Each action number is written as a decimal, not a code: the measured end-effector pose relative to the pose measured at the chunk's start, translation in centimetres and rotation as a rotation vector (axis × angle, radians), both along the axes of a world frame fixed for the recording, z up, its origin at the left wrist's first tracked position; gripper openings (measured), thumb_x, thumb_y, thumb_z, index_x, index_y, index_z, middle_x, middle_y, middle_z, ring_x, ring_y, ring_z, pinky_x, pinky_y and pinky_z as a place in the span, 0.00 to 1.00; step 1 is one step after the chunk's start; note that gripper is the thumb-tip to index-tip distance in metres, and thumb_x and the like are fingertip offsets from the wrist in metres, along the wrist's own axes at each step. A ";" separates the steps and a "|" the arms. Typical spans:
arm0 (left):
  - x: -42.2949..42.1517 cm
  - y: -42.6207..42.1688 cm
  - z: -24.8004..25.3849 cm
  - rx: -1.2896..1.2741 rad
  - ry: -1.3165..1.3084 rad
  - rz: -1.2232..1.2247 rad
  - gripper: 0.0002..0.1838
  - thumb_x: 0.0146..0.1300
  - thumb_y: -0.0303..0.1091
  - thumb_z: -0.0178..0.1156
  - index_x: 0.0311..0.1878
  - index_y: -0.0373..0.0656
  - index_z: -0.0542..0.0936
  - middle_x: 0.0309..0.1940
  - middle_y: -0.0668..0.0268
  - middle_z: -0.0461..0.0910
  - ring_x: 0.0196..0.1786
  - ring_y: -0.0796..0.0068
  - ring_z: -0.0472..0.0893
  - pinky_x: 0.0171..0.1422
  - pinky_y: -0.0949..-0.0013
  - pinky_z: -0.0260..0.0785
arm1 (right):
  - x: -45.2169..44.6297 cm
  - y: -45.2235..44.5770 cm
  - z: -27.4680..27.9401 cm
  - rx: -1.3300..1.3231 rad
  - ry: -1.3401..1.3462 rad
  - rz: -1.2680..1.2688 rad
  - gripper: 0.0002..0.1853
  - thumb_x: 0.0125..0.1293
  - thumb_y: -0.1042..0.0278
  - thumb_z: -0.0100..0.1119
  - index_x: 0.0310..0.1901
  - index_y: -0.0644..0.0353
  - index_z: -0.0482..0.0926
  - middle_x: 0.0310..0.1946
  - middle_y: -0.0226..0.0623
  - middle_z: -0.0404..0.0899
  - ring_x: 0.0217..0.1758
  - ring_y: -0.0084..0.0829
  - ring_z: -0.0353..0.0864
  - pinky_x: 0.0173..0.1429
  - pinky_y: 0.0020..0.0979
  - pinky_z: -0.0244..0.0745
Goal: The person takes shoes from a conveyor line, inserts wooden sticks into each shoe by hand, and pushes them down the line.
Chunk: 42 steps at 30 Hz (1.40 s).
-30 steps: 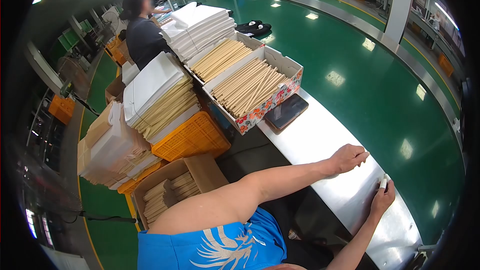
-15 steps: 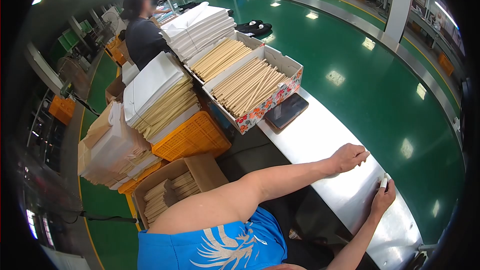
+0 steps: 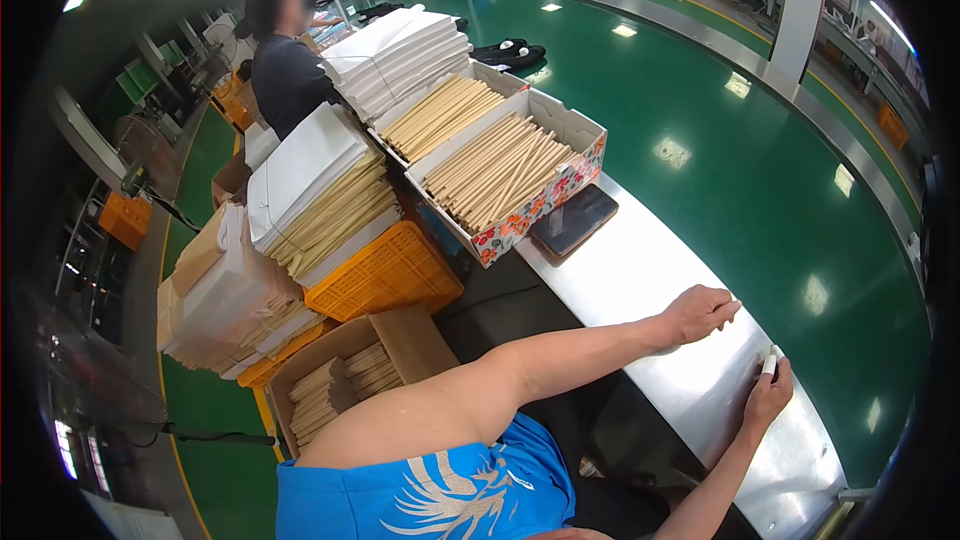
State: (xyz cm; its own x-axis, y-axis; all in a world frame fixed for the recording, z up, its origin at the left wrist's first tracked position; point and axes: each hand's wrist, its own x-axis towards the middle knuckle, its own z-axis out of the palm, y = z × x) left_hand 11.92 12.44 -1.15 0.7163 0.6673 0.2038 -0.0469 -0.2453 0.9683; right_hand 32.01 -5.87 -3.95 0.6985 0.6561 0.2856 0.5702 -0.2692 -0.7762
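Observation:
My left hand (image 3: pixel 698 315) rests at the far edge of the shiny metal worktop (image 3: pixel 650 275), fingers curled in. Something small and white shows at its fingertips; whether it is held or worn cannot be told. Nearer to me, my right hand (image 3: pixel 768 398) lies by the same edge with bent fingers. A white piece (image 3: pixel 768 365), perhaps a fingertip cover, shows on or between its fingers. What either closed hand holds, if anything, is too small to make out. Beyond both hands runs the green belt (image 3: pixel 760 230).
A flowered box (image 3: pixel 555 202) of thin tan sticks stands up the worktop, a dark phone (image 3: pixel 573 220) beside it. Tied paper stacks (image 3: pixel 310 175), an orange crate (image 3: pixel 385 272) and a carton (image 3: pixel 415 345) are on my left. Another person (image 3: pixel 290 70) sits farther along.
Both hands keep nearly the same place and pose. The small differences look like a slight shift of the camera.

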 end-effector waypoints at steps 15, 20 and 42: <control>-0.1 0.0 0.3 -0.025 0.000 -0.002 0.26 0.85 0.49 0.55 0.36 0.36 0.85 0.27 0.63 0.86 0.27 0.75 0.83 0.35 0.68 0.78 | -0.2 0.0 0.3 0.007 0.020 0.005 0.13 0.80 0.75 0.55 0.58 0.71 0.85 0.41 0.37 0.87 0.42 0.27 0.84 0.50 0.29 0.80; -0.1 0.0 0.3 -0.017 0.005 -0.001 0.27 0.85 0.49 0.55 0.36 0.36 0.85 0.27 0.62 0.87 0.28 0.75 0.84 0.36 0.68 0.78 | -0.1 0.1 0.0 0.030 0.023 0.003 0.12 0.81 0.75 0.55 0.56 0.71 0.85 0.40 0.36 0.86 0.41 0.26 0.84 0.50 0.28 0.79; 0.4 -0.1 -0.7 -0.166 0.039 -0.041 0.22 0.87 0.44 0.57 0.40 0.36 0.86 0.29 0.67 0.84 0.31 0.82 0.82 0.38 0.73 0.77 | -1.1 0.2 0.7 0.089 -0.089 -0.099 0.09 0.75 0.66 0.65 0.40 0.63 0.85 0.32 0.49 0.86 0.32 0.47 0.86 0.39 0.42 0.78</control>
